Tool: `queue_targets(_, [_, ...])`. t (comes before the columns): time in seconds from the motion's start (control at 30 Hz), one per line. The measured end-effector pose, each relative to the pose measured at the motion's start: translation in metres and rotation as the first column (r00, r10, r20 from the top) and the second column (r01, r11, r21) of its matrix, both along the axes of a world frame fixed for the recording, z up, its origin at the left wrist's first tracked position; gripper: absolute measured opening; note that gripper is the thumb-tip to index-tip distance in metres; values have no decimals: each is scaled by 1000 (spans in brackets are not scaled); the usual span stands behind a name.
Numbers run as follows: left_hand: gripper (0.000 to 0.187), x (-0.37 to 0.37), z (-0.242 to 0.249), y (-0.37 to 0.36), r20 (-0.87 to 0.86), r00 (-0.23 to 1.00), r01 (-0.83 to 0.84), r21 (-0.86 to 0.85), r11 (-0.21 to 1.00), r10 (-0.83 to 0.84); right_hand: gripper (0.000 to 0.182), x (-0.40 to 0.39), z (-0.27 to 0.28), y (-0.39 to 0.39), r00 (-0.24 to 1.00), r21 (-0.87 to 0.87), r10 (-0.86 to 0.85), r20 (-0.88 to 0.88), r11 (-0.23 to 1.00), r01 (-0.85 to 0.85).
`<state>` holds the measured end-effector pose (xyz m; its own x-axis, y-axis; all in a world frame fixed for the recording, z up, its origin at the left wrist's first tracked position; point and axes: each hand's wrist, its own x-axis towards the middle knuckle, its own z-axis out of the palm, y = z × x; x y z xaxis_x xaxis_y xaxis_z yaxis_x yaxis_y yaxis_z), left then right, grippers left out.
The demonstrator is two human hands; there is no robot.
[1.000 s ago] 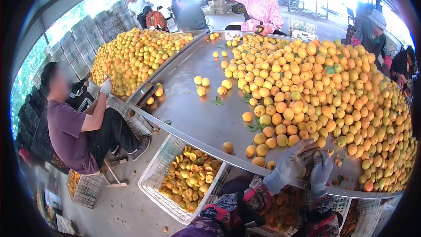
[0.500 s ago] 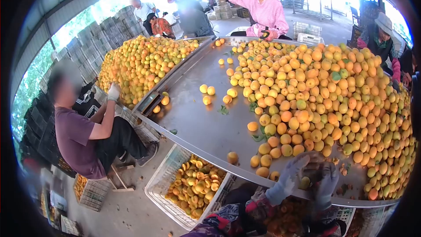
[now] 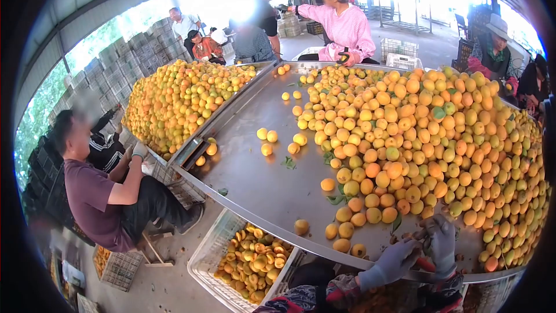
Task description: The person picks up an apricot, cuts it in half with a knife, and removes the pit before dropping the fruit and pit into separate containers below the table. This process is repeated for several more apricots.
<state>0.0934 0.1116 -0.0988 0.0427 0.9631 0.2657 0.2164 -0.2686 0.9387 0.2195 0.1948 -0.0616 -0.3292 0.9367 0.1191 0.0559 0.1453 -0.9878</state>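
My left hand [image 3: 396, 264], in a grey-blue glove, is closed at the metal table's [image 3: 255, 168] near edge, fingertips pointing in toward the other hand. Close beside it my right hand [image 3: 442, 246], gloved too, is curled around a red-handled tool [image 3: 425, 264], whose working end is hidden. I cannot tell what the left fingers pinch. Just beyond both hands lies a large heap of whole orange-yellow apricots [image 3: 399, 156]. A few loose apricots [image 3: 341, 245] rest left of my hands on the bare metal.
A white crate [image 3: 204, 255] of split apricots stands below the table's near edge. To the left sits a person in a purple shirt [image 3: 92, 197], beside another apricot heap [image 3: 179, 104]. A person in pink [image 3: 347, 26] is across the table, with others working at right and behind.
My hands have come together, and the red tool handle now shows between them. A greenish apricot seen by my left fingers is out of sight. The view has shifted slightly.
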Motion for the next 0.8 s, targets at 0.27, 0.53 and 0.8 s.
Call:
queue_targets(0.27, [24,11,-2,-1,-317,940,144,41,989,-124,13,-57,89,-7,987,76,119,107,989,-127])
queue_targets(0.53, [35,13,-44,10,-453,869,10,417,909,198,19,-124,16,-42,560,528,161,812,205,-824])
queue_targets(0.8, [39,33,-78,15,-529,812,-35,378,925,247,29,-118,33,-68,588,518,478,652,285,-807])
